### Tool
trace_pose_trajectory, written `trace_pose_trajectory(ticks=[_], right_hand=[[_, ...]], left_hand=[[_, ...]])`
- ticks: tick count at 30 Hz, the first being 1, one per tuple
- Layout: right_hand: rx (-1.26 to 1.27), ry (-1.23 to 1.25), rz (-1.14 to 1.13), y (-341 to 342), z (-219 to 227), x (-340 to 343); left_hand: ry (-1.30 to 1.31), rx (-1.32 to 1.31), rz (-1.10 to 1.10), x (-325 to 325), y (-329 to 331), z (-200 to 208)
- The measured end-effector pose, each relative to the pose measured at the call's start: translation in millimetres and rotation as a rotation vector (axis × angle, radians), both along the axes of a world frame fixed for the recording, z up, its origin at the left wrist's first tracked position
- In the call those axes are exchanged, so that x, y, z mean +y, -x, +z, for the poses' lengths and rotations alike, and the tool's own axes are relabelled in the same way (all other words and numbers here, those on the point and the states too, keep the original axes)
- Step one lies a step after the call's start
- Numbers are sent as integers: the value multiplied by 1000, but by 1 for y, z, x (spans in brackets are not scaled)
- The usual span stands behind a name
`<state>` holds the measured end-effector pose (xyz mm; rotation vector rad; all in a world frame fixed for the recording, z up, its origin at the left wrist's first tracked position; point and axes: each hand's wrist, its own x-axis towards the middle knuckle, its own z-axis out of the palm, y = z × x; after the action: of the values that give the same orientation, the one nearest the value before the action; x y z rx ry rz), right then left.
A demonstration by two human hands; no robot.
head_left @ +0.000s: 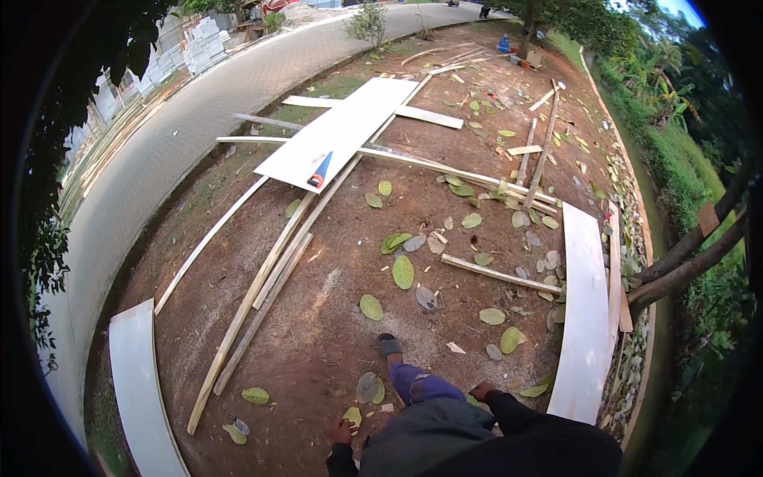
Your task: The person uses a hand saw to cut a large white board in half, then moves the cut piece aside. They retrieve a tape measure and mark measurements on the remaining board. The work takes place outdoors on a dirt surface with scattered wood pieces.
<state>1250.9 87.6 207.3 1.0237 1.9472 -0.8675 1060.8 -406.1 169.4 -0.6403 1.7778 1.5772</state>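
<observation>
My left hand [342, 432] hangs low beside my body, over bare soil and near a fallen leaf. Its fingers look loosely bent, and I see nothing in them. My right hand [482, 390] hangs by my right thigh, also with loosely bent fingers and no object visible. Both hands are small in the picture. Ahead, a long white board [350, 127] lies across several wooden strips. On its near end rests a handsaw [320, 170] with a blue blade and an orange and black handle. Neither hand touches the board or the saw.
White panels lie at left [137, 374] and right [582, 310]. Long wooden battens [250, 318] cross the soil on the left, and a short batten [501, 273] lies ahead. Large leaves are scattered about. A paved road [199, 95] curves past; a tree trunk [691, 254] leans in at right.
</observation>
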Motion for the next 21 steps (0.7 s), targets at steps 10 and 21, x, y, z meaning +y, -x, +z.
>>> trace_pose_trajectory(ticks=[10,21], right_hand=[[506,83,-103,224,-38,75],[465,-135,66,337,23,129]], left_hand=[[316,-407,252,-61,66,75],[468,152,-152,53,159,79]])
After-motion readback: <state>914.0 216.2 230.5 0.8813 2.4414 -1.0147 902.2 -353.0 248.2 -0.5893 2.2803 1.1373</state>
